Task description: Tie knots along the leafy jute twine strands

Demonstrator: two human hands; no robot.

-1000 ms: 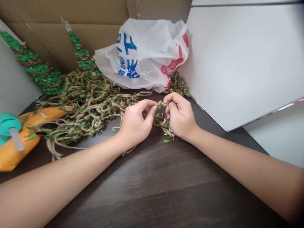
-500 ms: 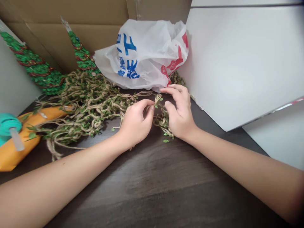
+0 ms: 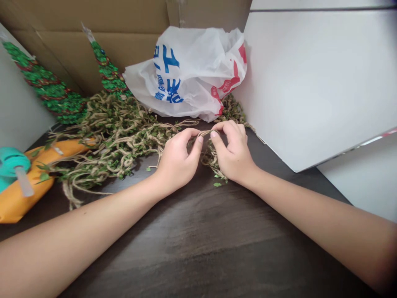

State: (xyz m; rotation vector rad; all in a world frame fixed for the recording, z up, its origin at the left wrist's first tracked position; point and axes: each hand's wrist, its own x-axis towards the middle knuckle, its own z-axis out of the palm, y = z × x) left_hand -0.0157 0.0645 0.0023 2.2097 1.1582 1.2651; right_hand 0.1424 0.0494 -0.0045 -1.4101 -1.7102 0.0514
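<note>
Between my hands runs a short stretch of brown twine garland [image 3: 204, 133] with small green leaves. My left hand [image 3: 180, 159] pinches one end of that stretch between thumb and forefinger. On the other side, my right hand [image 3: 234, 151] grips it the same way, palm turned down. More of the garland hangs below and rests on the dark table, partly hidden behind the right fingers. A large tangled pile of the same leafy twine [image 3: 118, 128] lies left of my left hand. A loose green leaf [image 3: 217, 184] is on the tabletop beneath my right hand.
A white plastic bag [image 3: 192, 74] with blue and red print sits behind my hands. Two green tinsel trees [image 3: 46, 87] lean at the back left, near an orange packet [image 3: 40, 178] and a teal object [image 3: 14, 163]. A white panel [image 3: 316, 82] stands right; cardboard [image 3: 93, 25] closes the back.
My right thumb and forefinger have come down and closed on the twine, which was held only by my left hand. The bunched loop is now drawn out between both hands.
</note>
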